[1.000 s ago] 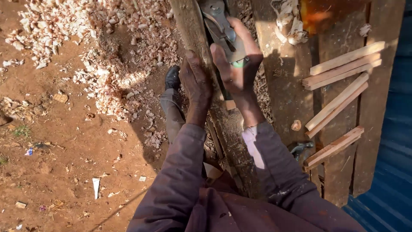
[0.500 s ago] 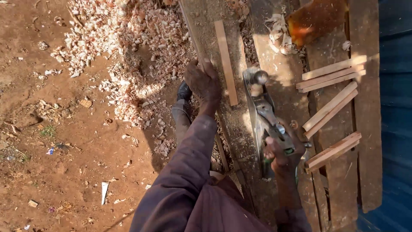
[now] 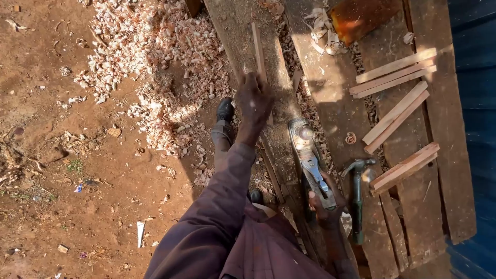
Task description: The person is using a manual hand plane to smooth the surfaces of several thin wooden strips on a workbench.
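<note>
My left hand (image 3: 253,101) presses down on the near end of a thin wooden strip (image 3: 258,49) that lies along a rough workbench plank (image 3: 232,31). My right hand (image 3: 325,199) grips the rear handle of a metal hand plane (image 3: 306,150), which rests flat on the bench beside the strip, close to my body. My purple sleeves reach out to both hands.
A hammer (image 3: 357,199) lies on the bench right of the plane. Several cut wooden strips (image 3: 395,106) are laid out at the right. A pile of wood shavings (image 3: 155,67) covers the red dirt ground on the left. My black shoe (image 3: 225,110) stands below the bench edge.
The plane has come off the strip and moved back toward me onto the bench at the right. My left hand stays on the strip, now bare along its length.
</note>
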